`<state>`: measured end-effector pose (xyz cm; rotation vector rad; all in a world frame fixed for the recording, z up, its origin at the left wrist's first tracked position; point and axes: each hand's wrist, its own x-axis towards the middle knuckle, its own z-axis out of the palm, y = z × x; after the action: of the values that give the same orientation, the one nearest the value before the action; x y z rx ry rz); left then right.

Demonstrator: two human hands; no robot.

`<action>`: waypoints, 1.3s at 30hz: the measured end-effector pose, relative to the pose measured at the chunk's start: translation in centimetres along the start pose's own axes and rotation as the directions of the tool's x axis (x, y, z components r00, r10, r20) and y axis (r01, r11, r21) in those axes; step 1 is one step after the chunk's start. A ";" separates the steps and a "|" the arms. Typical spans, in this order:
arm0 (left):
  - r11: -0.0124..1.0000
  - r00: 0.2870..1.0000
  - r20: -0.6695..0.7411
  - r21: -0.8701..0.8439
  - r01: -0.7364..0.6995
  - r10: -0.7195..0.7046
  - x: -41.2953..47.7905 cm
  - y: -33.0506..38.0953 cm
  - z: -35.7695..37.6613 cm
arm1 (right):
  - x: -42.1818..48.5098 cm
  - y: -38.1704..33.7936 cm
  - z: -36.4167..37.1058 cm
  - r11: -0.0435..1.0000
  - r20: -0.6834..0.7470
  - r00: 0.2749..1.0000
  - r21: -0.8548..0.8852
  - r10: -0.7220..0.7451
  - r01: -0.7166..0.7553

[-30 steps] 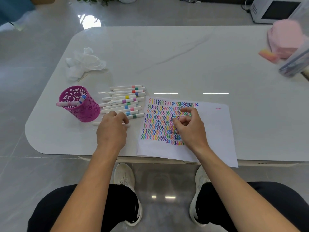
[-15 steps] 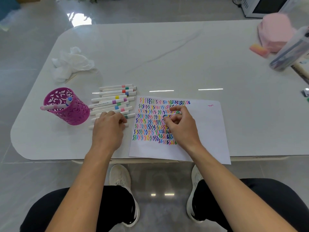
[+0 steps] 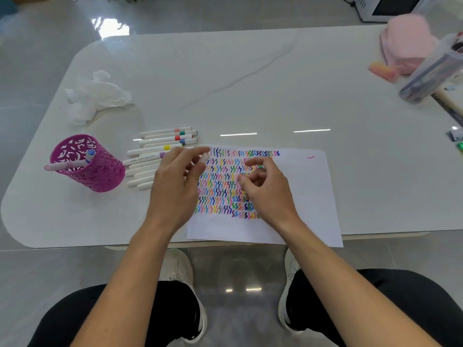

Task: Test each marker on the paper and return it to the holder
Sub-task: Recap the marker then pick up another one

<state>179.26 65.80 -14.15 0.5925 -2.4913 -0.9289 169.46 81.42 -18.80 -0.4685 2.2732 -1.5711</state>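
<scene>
Between left hand fingers: white marker, seemingly pinched, blurred end jutting over scribbled paper. Just right of it, right hand: fingers loosely curled, empty. Advised: uncap with a straight pull; purple holder stands well left of the knuckles.

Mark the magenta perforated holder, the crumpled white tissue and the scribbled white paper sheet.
magenta perforated holder [image 3: 100, 175]: head view, front wall
crumpled white tissue [image 3: 100, 96]: head view, middle
scribbled white paper sheet [image 3: 313, 191]: head view, bare right part

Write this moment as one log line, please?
left hand: holds marker | right hand: empty, over paper | holder: two markers
</scene>
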 end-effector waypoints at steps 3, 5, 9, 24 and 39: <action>0.980 0.999 0.038 -0.197 -0.003 0.011 0.0 1.2 0.8 | -0.1 -0.5 -0.4 1.000 0.014 1.000 -0.020 -0.020 0.020; 0.942 0.999 0.053 -0.336 0.023 -0.005 0.1 1.7 1.1 | -0.2 -0.9 -0.6 0.999 0.043 0.998 -0.001 -0.044 0.044; 0.834 0.993 0.087 -0.540 0.115 -0.081 0.4 2.5 2.3 | -0.6 -1.9 -1.2 0.992 0.115 0.985 0.001 -0.126 0.127; 0.983 0.947 0.309 -0.123 0.135 -0.091 0.7 3.5 5.0 | 0.6 -1.4 -5.7 0.784 0.393 0.910 -0.520 -0.132 0.338; 0.998 0.964 0.265 -0.055 0.037 -0.021 1.3 3.6 4.9 | 1.0 -0.8 -6.6 0.692 0.297 0.922 -0.613 -0.247 0.382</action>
<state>174.83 70.12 -14.73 0.5159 -2.6823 -1.1576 165.63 86.16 -15.99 -1.2001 2.6404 -0.7079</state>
